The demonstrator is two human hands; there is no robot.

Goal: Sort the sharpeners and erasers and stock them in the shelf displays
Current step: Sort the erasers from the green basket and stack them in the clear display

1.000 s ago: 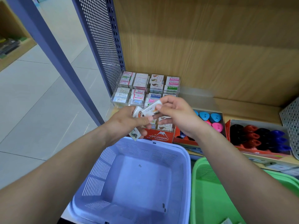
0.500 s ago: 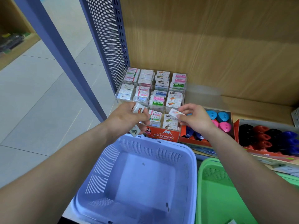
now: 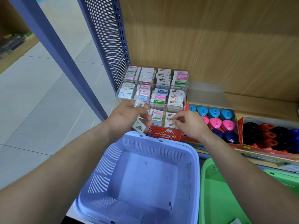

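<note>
Head camera looks down at a shop shelf. The person's left hand [image 3: 126,118] grips a loose stack of wrapped erasers [image 3: 139,127] just in front of a tiered clear display [image 3: 186,92] already well stocked with erasers. The right hand [image 3: 191,125] has curled fingertips [image 3: 175,118] at the display's front right compartment; I cannot tell whether they pinch an eraser. The loosely held stack could slip into the lilac basket [image 3: 169,143] below, or an eraser could go into the wrong compartment, since most wrapper labels are too blurred to read. Sharpeners [image 3: 215,114] fill trays to the right. A green basket [image 3: 203,175] is cut off at the edge.
</note>
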